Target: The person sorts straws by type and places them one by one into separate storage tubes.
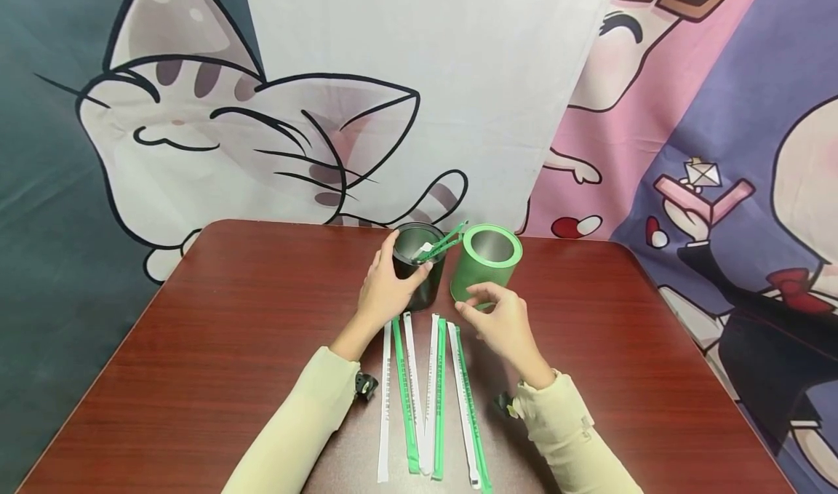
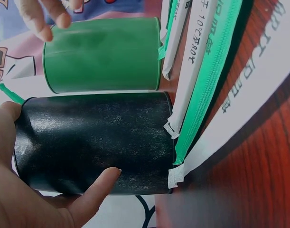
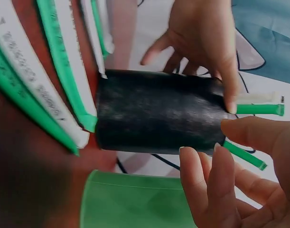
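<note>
1. Fingers of the left hand grip a black cylindrical holder; those of the right hand are loosely bent, released.
2. Reddish-brown wood-grain table lies beneath.
3. That black cylindrical holder stands far and central, a green cylindrical holder just right of it.
4. Slim green and white wrapped sticks lie nearer, side by side.
5. Similar sticks lean right inside the black holder.

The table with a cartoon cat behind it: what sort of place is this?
Probably an indoor spot set up for filming tabletop work: a cartoon-printed backdrop behind the table, slim packets laid out side by side, and a small black wrist device.
</note>
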